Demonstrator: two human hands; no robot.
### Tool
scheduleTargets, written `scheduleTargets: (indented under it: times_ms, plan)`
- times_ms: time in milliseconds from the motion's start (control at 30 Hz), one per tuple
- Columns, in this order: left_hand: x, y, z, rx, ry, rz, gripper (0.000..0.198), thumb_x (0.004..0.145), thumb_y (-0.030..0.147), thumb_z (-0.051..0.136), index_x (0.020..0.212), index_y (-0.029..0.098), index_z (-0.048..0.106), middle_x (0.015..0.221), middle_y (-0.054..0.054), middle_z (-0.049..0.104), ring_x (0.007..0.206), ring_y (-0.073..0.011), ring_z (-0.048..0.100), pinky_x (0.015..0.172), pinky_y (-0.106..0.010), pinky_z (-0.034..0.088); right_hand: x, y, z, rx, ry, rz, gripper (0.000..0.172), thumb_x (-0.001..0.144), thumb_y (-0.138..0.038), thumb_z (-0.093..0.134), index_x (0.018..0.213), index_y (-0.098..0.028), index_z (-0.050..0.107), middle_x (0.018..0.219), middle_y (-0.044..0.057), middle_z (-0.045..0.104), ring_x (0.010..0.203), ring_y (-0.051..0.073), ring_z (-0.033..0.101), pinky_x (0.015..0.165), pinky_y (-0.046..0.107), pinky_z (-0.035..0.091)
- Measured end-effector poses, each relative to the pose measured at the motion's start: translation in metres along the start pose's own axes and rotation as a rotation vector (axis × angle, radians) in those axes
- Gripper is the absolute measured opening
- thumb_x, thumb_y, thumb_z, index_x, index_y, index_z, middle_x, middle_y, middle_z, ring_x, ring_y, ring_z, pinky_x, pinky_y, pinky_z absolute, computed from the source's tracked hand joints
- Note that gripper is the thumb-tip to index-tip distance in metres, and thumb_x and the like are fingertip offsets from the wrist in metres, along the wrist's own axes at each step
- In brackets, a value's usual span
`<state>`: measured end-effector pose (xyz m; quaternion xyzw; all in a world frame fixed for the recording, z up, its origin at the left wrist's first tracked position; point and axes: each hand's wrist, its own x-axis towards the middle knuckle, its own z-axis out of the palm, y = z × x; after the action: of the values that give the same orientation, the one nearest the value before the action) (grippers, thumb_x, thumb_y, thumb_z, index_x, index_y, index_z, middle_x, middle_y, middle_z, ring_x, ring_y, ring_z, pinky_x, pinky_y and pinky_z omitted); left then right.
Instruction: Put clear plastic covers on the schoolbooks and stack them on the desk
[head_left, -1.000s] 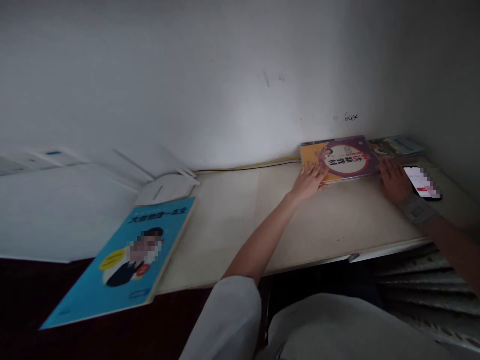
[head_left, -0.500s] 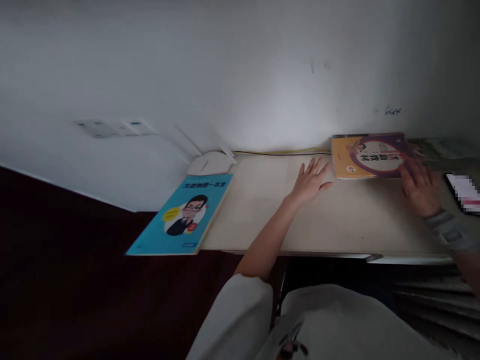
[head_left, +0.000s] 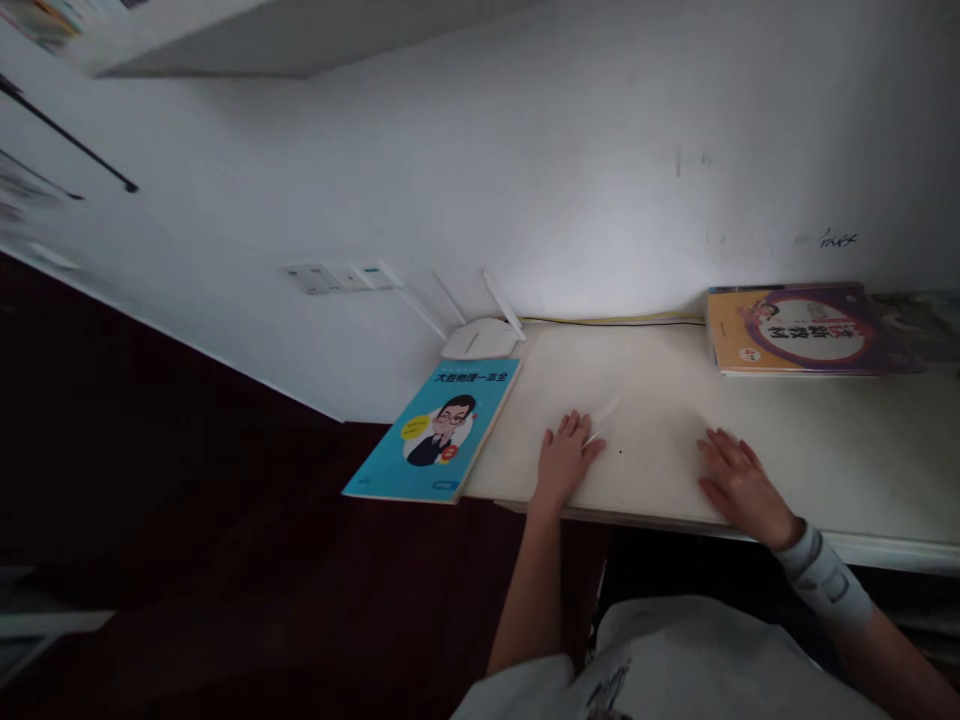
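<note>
My left hand [head_left: 564,460] lies flat and open on the pale desk [head_left: 660,420] near its front edge, holding nothing. A little to its right, my right hand [head_left: 739,487] also rests flat with fingers stretched out; a grey band wraps that wrist. A blue book with a cartoon figure [head_left: 439,432] lies to the left of my left hand, hanging over the desk's left end. A yellow and purple book [head_left: 802,329] lies at the back right against the wall, well beyond both hands.
A white router with antennas [head_left: 480,337] sits at the desk's back left corner. A yellow cable [head_left: 622,321] runs along the wall. Wall sockets [head_left: 337,276] are to the left. More printed sheets [head_left: 926,320] lie at the far right. Dark floor lies left of the desk.
Both hands have left the yellow and purple book and drawn back to the desk's front edge, lying flat. The view has swung left; the phone is out of sight.
</note>
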<state>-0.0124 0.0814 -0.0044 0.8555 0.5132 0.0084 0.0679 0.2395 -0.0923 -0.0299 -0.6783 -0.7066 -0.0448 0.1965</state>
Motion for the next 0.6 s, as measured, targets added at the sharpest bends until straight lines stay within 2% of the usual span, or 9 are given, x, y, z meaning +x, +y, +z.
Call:
scheduleTargets:
  times_ms: [133,200,300,367,433,533,600]
  plan:
    - [0.003,0.0,-0.006,-0.151,0.074,-0.023,0.045,0.098,0.03,0.033,0.135,0.013,0.053,0.148,-0.014,0.044,0.139,-0.0253,0.039,0.114,-0.046,0.029,0.007,-0.02,0.007,-0.007,-0.024,-0.068,0.04,0.093,-0.027,0.043,0.13,-0.019,0.056,0.139,0.018,0.053,0.132,0.031,0.047,0.106,0.056,0.038]
    - [0.001,-0.001,-0.01,-0.337,0.13,-0.03,0.047,0.098,0.033,0.031,0.132,0.01,0.055,0.144,-0.016,0.048,0.137,-0.0267,0.042,0.113,-0.048,0.029,0.008,-0.022,0.008,-0.015,-0.01,-0.073,0.038,0.093,-0.029,0.045,0.128,-0.022,0.057,0.138,0.017,0.055,0.131,0.032,0.048,0.104,0.058,0.039]
    - [-0.01,-0.001,-0.02,-0.847,0.192,-0.047,0.057,0.096,0.05,0.032,0.128,0.01,0.058,0.135,-0.019,0.057,0.128,-0.0277,0.052,0.109,-0.048,0.037,0.012,-0.021,0.007,0.009,0.012,-0.069,0.041,0.092,-0.029,0.046,0.131,-0.02,0.055,0.137,0.018,0.055,0.129,0.032,0.05,0.104,0.058,0.041]
    - [-0.021,-0.001,-0.031,-1.256,0.174,-0.074,0.066,0.092,0.061,0.036,0.128,0.011,0.057,0.127,-0.019,0.063,0.118,-0.0274,0.061,0.1,-0.046,0.047,0.018,-0.022,0.005,0.049,0.012,-0.083,0.044,0.092,-0.029,0.047,0.133,-0.017,0.053,0.138,0.019,0.054,0.128,0.03,0.051,0.103,0.055,0.043]
    - [-0.031,-0.001,-0.043,-1.567,0.138,-0.128,0.068,0.088,0.066,0.043,0.127,0.011,0.057,0.12,-0.019,0.067,0.104,-0.0256,0.068,0.088,-0.041,0.054,0.028,-0.026,0.003,0.094,-0.011,-0.134,0.045,0.093,-0.03,0.047,0.134,-0.013,0.052,0.139,0.021,0.052,0.128,0.03,0.051,0.103,0.051,0.045]
    - [-0.042,-0.003,-0.058,-1.735,0.114,-0.203,0.063,0.085,0.065,0.05,0.122,0.014,0.059,0.11,-0.016,0.072,0.088,-0.0221,0.072,0.073,-0.034,0.058,0.049,-0.037,-0.006,0.147,-0.006,-0.215,0.049,0.093,-0.033,0.048,0.138,-0.012,0.047,0.142,0.022,0.048,0.132,0.03,0.047,0.104,0.052,0.044]
    - [-0.05,-0.004,-0.065,-1.71,0.083,-0.214,0.062,0.084,0.064,0.052,0.118,0.014,0.062,0.098,-0.014,0.075,0.079,-0.0212,0.072,0.066,-0.031,0.058,0.065,-0.044,-0.018,0.165,0.09,-0.215,0.056,0.093,-0.034,0.049,0.143,-0.012,0.039,0.147,0.024,0.041,0.137,0.031,0.04,0.106,0.054,0.041]
